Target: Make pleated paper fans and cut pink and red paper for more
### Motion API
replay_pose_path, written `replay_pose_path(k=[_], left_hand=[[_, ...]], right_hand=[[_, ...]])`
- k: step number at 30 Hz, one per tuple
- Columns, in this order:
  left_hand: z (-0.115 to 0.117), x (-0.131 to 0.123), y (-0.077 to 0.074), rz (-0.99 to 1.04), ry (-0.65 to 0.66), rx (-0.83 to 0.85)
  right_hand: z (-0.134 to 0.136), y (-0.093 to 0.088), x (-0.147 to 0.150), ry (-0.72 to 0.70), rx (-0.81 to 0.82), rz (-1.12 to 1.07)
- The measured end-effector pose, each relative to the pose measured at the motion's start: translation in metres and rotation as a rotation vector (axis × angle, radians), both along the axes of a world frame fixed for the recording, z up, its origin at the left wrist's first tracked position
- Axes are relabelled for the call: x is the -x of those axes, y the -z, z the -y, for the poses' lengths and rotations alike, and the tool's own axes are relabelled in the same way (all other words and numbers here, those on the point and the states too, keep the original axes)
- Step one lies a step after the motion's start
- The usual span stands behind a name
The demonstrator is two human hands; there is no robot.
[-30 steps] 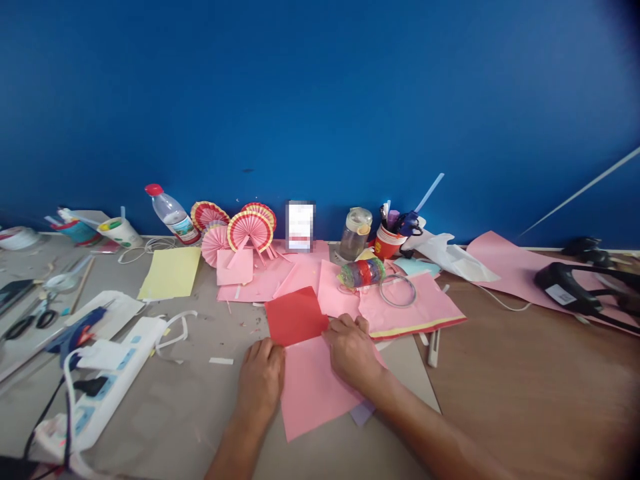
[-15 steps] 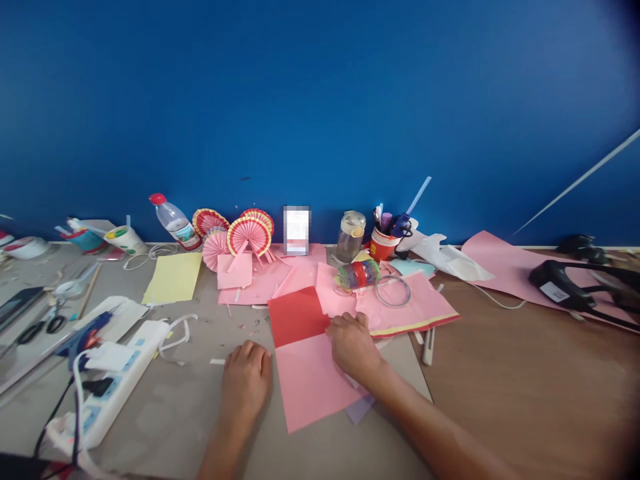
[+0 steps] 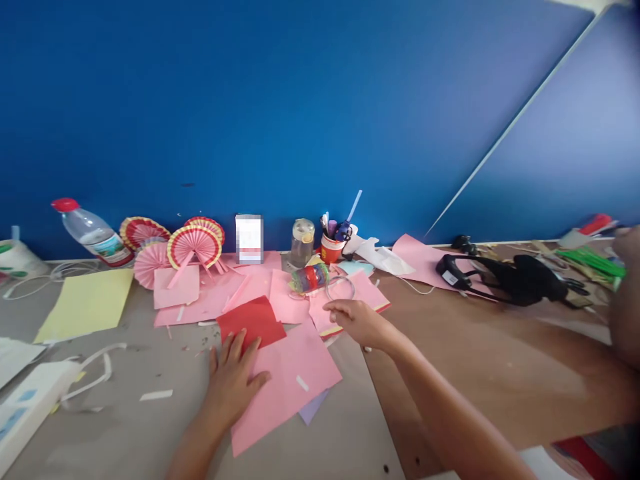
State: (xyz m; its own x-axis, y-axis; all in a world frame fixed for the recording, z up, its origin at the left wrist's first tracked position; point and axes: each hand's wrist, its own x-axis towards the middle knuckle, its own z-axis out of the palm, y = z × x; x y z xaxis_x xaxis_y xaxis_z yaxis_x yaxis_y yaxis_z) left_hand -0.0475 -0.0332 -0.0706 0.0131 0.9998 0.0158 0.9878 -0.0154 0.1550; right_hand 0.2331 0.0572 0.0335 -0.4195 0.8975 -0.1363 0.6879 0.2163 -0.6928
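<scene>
My left hand point(image 3: 233, 377) lies with spread fingers on the left edge of a red sheet point(image 3: 255, 323) and the pink sheet point(image 3: 285, 380) joining it below. A short white strip point(image 3: 303, 383) rests on the pink sheet, and a purple paper corner point(image 3: 315, 405) sticks out underneath. My right hand point(image 3: 357, 322) is above the right-hand pink paper stack point(image 3: 370, 288), index finger stretched leftward and the other fingers partly hidden; I see nothing in it. Just beyond it are a clear ring point(image 3: 341, 288) and a colourful roll with a red band point(image 3: 310, 277).
Pleated paper fans point(image 3: 195, 247) stand at the back left beside a red-capped bottle point(image 3: 95, 233). A jar point(image 3: 303, 241) and a red cup of tools point(image 3: 331, 249) are by the blue wall. At left lies a power strip point(image 3: 35, 400). Another person's arm point(image 3: 625, 300) shows at far right.
The view has turned right. My left hand has moved from the bare table onto the sheets, opening its fingers. My right hand has left the pink sheet and shifted toward the stack.
</scene>
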Motion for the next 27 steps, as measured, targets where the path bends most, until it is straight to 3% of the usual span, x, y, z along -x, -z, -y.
replay_pose_path(k=[3, 6, 11, 16, 19, 24, 27], left_hand=[[0.001, 0.002, 0.0, -0.002, 0.014, 0.02], [0.001, 0.005, 0.0, 0.011, 0.041, 0.012], [-0.001, 0.009, 0.008, 0.024, 0.09, -0.065], [0.0, 0.011, 0.013, 0.03, 0.133, -0.146], [0.002, 0.011, 0.01, 0.033, 0.147, -0.127], [0.005, 0.009, 0.004, 0.028, 0.135, -0.071], [0.005, 0.006, 0.003, 0.019, 0.127, -0.031]], right_hand=[[0.01, 0.012, -0.026, 0.033, 0.087, 0.051], [0.02, 0.023, -0.041, 0.099, 0.06, 0.185], [0.021, 0.036, -0.053, 0.379, -0.066, 0.564], [0.016, 0.054, -0.052, 0.396, 0.042, 0.568], [0.02, 0.065, -0.061, 0.389, 0.018, 0.526], [0.049, 0.078, -0.127, 0.497, 0.062, 0.462], [0.077, 0.068, -0.171, 0.624, 0.053, 0.411]])
